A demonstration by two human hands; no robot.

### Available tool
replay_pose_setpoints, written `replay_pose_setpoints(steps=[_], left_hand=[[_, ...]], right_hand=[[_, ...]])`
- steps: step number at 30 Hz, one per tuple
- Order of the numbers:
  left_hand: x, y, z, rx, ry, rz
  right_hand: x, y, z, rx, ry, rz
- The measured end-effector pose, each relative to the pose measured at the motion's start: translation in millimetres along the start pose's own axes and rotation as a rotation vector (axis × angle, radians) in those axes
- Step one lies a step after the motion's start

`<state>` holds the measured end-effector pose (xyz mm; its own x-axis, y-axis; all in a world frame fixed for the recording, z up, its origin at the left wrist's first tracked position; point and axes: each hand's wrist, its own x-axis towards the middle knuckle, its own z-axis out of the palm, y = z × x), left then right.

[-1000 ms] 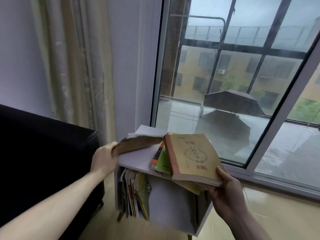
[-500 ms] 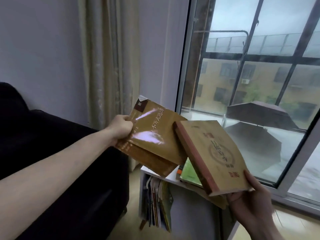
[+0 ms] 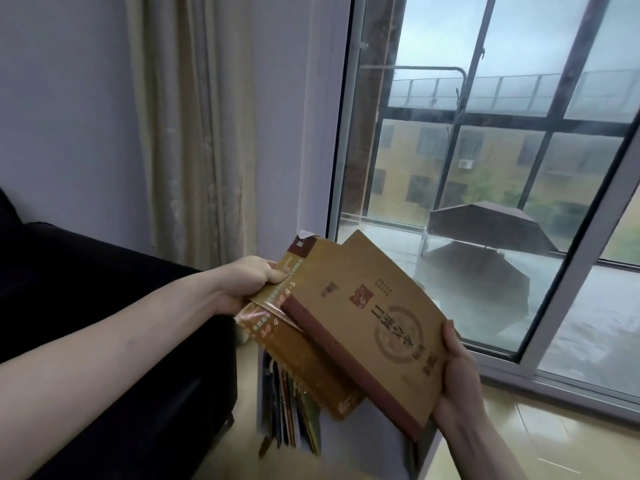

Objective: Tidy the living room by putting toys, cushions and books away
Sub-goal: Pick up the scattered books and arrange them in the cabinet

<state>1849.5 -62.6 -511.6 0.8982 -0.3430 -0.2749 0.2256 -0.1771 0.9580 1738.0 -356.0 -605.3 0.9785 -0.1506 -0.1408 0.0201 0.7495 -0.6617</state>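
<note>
Head view shows two tan books [image 3: 367, 323] overlapped in mid-air above the shelf [image 3: 294, 420] by the window. I'd square their edges into one stack before shelving them. Left hand [image 3: 247, 284] pinches the lower book's corner; right hand [image 3: 457, 379] grips the upper one's end, fingers curled beneath.

Two tan books held in the air, one overlapping the other

The thick tan book [image 3: 374, 323], red-brown spine toward the viewer and cover up, lies tilted across the glossy brown paperback [image 3: 277, 327], whose cover corner is curled. Below them, thin colourful books [image 3: 294, 420] stand upright in the white shelf unit [image 3: 377, 441].
</note>
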Motion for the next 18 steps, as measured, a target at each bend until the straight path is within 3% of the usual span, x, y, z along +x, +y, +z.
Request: replay_pose_setpoints(steps=[10,15,18], left_hand=[[-6,31,36,0.032,-0.117,0.064],[-1,34,46,0.012,-0.055,0.012],[-2,25,44,-0.151,-0.046,0.010]], right_hand=[[-3,-1,-3,-0.046,0.048,0.090],[0,5,0,-0.107,0.114,0.139],[5,12,0,-0.110,0.187,0.127]])
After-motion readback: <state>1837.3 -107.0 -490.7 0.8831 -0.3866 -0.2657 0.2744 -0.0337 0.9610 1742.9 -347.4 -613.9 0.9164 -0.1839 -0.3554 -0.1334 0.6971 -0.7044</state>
